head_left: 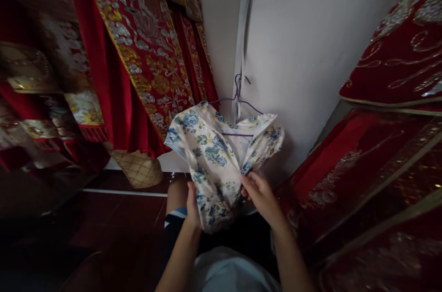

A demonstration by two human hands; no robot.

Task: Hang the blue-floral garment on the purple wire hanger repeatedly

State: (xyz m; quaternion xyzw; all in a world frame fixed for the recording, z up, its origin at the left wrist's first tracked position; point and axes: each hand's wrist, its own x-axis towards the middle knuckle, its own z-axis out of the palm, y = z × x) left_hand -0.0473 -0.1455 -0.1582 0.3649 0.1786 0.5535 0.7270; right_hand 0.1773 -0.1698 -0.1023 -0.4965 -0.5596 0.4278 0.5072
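A short-sleeved blouse (214, 154), off-white with blue and green flowers, hangs on a thin purple hanger (236, 94) in front of me. Its lower part is bunched between my hands, above my lap. On the blouse's left side, my left hand (194, 209) holds the cloth low down, thumb pointing up and fingers hidden behind the fabric. My right hand (258, 194) pinches the front edge just below the V-shaped neckline, with thumb and forefinger together. The inside of the blouse's back shows through the neck opening.
Red embroidered hangings (145, 43) cover the left side, one with a quilted gold tip (138, 170). More red beaded cloth (397, 52) stands close on the right. A pale wall (293, 29) rises behind the hanger, with a whitish strip hanging along it. Dark red floor tiles (113, 218) lie below left.
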